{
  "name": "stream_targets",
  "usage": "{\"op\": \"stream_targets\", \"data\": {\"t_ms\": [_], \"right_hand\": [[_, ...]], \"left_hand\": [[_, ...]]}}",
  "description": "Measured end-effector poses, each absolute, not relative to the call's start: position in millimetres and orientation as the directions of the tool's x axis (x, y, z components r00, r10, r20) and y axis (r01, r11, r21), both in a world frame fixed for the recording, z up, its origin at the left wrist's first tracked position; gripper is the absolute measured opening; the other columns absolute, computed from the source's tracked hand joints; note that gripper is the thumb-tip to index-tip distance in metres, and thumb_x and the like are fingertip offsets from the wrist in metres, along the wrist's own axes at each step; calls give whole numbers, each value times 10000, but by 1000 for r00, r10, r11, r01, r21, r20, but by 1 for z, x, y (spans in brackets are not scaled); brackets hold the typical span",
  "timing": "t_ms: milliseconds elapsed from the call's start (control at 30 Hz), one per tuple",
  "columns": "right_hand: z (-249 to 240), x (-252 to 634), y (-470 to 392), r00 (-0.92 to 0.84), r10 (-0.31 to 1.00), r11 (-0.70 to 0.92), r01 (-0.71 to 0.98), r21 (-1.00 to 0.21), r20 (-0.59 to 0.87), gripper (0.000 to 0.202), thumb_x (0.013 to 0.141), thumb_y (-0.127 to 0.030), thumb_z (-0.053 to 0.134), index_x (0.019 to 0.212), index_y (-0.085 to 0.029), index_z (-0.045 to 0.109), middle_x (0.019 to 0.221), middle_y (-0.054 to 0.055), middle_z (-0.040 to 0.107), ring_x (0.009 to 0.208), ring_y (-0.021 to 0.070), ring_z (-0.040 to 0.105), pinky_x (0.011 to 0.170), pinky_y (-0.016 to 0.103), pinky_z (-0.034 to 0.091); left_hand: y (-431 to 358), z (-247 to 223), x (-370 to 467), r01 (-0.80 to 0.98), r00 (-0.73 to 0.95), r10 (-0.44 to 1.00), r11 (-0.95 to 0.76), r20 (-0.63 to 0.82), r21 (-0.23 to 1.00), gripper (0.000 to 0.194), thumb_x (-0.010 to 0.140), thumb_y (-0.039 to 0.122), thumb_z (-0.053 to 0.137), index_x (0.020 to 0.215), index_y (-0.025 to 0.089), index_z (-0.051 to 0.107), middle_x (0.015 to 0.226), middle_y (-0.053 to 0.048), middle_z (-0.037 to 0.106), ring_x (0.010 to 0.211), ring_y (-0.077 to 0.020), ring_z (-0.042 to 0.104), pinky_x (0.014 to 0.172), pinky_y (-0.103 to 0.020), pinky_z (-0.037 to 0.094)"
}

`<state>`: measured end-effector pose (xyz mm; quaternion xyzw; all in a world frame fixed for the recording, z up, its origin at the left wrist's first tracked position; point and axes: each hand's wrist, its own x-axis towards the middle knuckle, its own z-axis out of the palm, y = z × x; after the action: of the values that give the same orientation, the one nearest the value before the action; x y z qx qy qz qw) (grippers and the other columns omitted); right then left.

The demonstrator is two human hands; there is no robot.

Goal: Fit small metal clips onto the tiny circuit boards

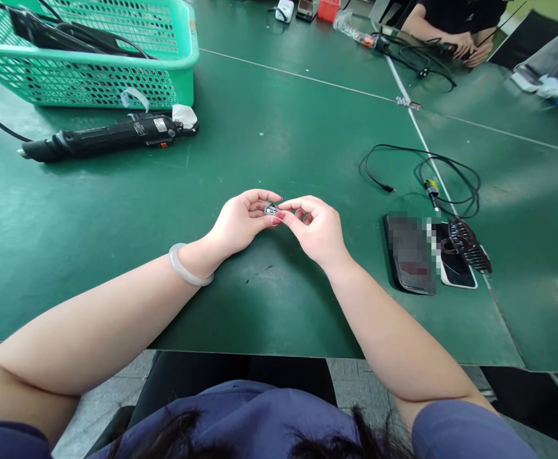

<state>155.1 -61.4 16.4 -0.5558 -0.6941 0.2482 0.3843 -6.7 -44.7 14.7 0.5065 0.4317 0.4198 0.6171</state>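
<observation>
Just above the green table, my left hand (241, 220) and my right hand (314, 229) meet in front of me. Between their fingertips is a small grey-and-black part (271, 210), perhaps a tiny circuit board; its exact kind is too small to make out. The left thumb and fingers close on it from the left. From the right, my right thumb and index finger pinch at its edge. The fingertips partly cover the part. A pale bangle (186, 268) circles my left wrist.
A green plastic basket (116, 80) with black cables stands back left, a black electric screwdriver (111, 135) before it. Right of my hands lie a black phone (398, 255), a white-edged phone (460, 271), a dark hair claw (470, 244) and a black cable (474, 175). Another person's hands (467, 48) are back right.
</observation>
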Motion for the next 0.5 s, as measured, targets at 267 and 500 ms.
{"op": "stream_targets", "data": {"t_ms": [267, 500], "right_hand": [[18, 155, -61, -65, 972, 222, 559, -799, 224, 93, 794, -284, 675, 839, -221, 725, 873, 4, 702, 650, 114, 522, 651, 278, 452], [18, 155, -62, -60, 968, 237, 545, -804, 245, 88, 787, -275, 680, 825, -214, 730, 861, 5, 710, 654, 115, 527, 651, 279, 449]], "left_hand": [[-45, 16, -7, -49, 296, 949, 131, -111, 990, 294, 708, 90, 717, 985, 143, 633, 821, -24, 705, 789, -139, 684, 845, -340, 558], [-45, 14, -8, -15, 302, 949, 102, -93, 995, 290, 708, 78, 710, 982, 135, 635, 848, -25, 699, 794, -132, 687, 838, -319, 564]]}}
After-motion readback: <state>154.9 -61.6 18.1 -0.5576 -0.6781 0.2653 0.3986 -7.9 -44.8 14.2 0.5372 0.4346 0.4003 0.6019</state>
